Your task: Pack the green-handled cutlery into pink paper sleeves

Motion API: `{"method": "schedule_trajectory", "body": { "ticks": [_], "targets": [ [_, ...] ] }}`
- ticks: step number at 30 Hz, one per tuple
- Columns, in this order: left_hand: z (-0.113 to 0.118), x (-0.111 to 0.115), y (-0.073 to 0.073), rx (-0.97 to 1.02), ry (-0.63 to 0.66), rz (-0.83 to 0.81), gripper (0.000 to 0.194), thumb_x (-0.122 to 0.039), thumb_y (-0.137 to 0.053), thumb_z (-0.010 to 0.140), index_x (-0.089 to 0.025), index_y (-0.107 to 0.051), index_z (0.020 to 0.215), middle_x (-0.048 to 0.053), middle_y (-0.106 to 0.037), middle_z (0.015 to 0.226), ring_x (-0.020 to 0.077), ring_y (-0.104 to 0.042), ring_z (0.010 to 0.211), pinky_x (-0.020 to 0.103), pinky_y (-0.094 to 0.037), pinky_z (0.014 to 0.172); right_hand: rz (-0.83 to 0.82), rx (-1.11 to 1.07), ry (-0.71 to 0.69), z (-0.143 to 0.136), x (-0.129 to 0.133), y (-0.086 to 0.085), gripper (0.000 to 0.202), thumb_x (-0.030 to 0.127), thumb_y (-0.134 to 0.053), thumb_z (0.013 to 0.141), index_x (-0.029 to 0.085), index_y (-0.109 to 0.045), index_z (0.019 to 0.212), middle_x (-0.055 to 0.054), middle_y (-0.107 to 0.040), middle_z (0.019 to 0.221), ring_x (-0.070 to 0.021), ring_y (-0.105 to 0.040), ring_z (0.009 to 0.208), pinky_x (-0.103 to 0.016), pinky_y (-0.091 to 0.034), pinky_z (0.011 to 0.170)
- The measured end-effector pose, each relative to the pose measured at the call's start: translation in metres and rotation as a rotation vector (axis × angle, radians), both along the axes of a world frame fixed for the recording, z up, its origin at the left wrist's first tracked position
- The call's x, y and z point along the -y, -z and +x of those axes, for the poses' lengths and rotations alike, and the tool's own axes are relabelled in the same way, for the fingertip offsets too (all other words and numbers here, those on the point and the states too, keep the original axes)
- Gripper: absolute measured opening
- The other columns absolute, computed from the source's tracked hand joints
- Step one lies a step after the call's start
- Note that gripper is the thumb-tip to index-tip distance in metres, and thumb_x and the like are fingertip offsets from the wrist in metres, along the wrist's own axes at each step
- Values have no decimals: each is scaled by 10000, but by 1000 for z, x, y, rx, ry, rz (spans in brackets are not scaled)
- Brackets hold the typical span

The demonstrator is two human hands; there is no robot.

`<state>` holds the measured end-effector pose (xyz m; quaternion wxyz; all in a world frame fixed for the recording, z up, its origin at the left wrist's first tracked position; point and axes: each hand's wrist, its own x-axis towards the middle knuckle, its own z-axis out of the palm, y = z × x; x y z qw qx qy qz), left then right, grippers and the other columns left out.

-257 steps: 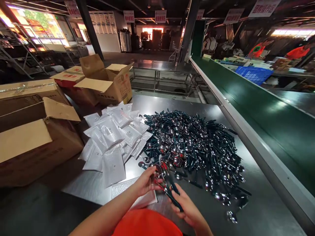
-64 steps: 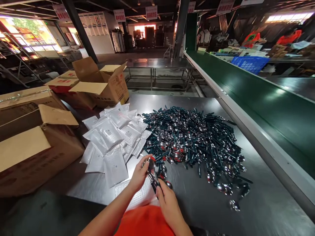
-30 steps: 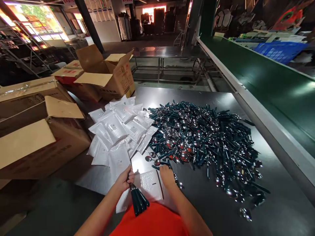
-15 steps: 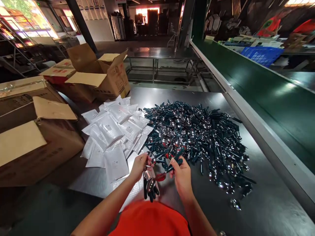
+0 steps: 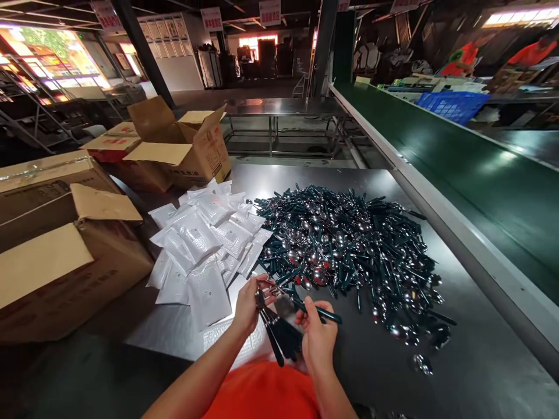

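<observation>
My left hand (image 5: 248,305) is closed around the metal ends of a bunch of spoons (image 5: 282,337), whose dark green handles fan out down toward my body. In my right hand (image 5: 317,334), fingers and thumb pinch a dark-handled spoon (image 5: 331,316), its handle pointing right and its metal end reaching toward my left hand. Whether more than one piece is in the right hand, I cannot tell. Just beyond both hands spreads a large heap of shiny spoons (image 5: 345,233) with dark green handles. A white bubble mailer (image 5: 213,336) lies flat under my left forearm.
White padded mailers (image 5: 196,233) are piled left of the heap on the steel table (image 5: 471,361). Open cardboard boxes (image 5: 105,250) stand further left. A green conveyor belt (image 5: 471,186) runs along the right, with a blue crate (image 5: 454,106) and people in orange beyond it.
The bunch in my left hand has swung so its handles fan toward the right. My right hand has lowered slightly, and its spoon handle now points right. The view has tilted up a little.
</observation>
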<state>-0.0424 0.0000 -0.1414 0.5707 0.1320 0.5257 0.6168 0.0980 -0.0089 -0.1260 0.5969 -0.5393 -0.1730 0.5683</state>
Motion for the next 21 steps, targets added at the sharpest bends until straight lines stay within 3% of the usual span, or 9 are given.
{"method": "schedule_trajectory", "body": {
  "ticks": [5, 10, 13, 16, 21],
  "targets": [
    [0, -1, -3, -124, -53, 77, 547, -657, -621, 747, -149, -671, 945, 82, -746, 773, 203, -689, 667, 308, -551, 590, -23, 26, -46, 0, 10, -2, 456, 484, -804, 639, 238, -422, 677, 106, -466, 378, -101, -453, 346, -203, -343, 349],
    [6, 4, -21, -338, -78, 190, 450, -606, -609, 788, -165, -688, 835, 72, -737, 715, 204, -694, 660, 279, -545, 556, -310, -213, -47, -3, 8, 9, 485, 453, -834, 531, 232, -424, 668, 102, -485, 423, -57, -382, 336, -154, -230, 319],
    [14, 7, -33, -295, -12, 196, 462, -608, -655, 750, -165, -692, 871, 88, -735, 783, 205, -691, 639, 220, -455, 393, -455, -278, -109, -11, 10, 13, 422, 425, -796, 576, 219, -428, 595, 92, -421, 379, -44, -318, 303, -152, -175, 307],
    [15, 3, -40, -222, 8, 186, 484, -618, -692, 709, -158, -687, 860, 42, -676, 677, 175, -656, 561, 177, -367, 324, -517, -293, -141, -15, 15, 12, 409, 458, -758, 631, 198, -456, 539, 58, -443, 388, -40, -308, 298, -159, -163, 305],
    [-17, -15, -40, -79, -278, 203, 526, -675, -696, 663, -156, -613, 672, -41, -524, 491, 101, -528, 431, 188, -424, 389, -324, -231, 6, 9, 13, 2, 442, 557, -734, 654, 170, -662, 856, 80, -476, 469, -55, -357, 377, -175, -245, 344]
  ]
}}
